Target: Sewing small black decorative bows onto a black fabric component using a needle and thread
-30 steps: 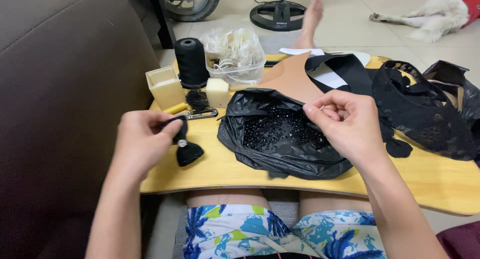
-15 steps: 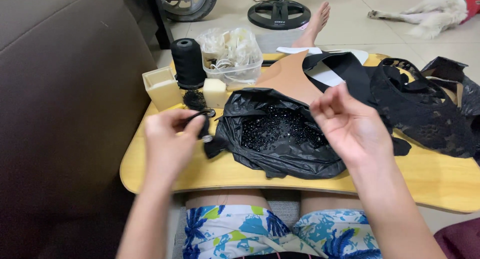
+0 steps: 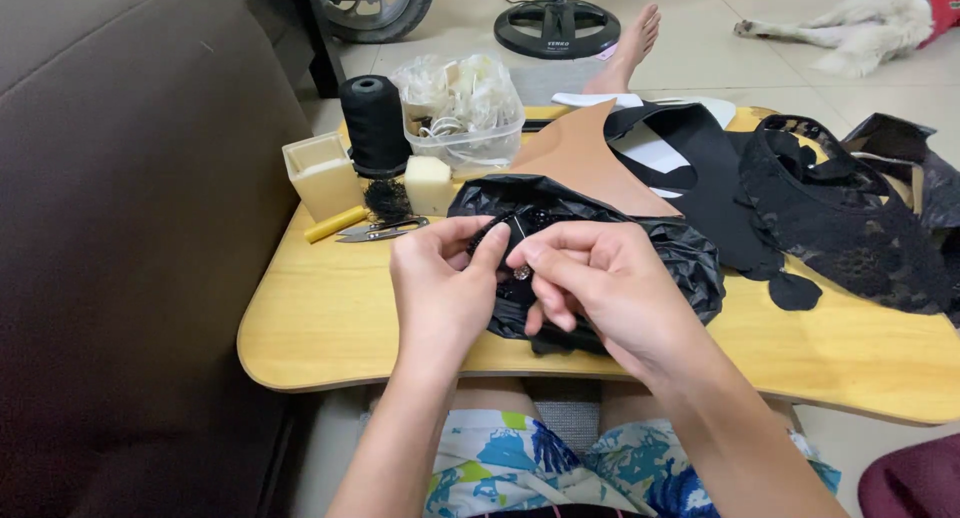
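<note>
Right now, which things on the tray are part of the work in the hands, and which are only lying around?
In use:
left hand
right hand
small shiny bead pinched between them
black plastic bag beneath

Lying about:
black thread spool
thread snips
clear tub
black lace
tan pattern piece

To the left of your left hand (image 3: 440, 288) the bare yellow wooden lap table (image 3: 320, 318) lies open to its edge. Beyond your fingertips the metal thread snips (image 3: 382, 230), black thread cone (image 3: 375, 123) and clear plastic tub (image 3: 465, 128) crowd the way. Right of your right hand (image 3: 600, 288), the crumpled black plastic bag (image 3: 690, 258) and black lace fabric (image 3: 850, 218) block passage.
</note>
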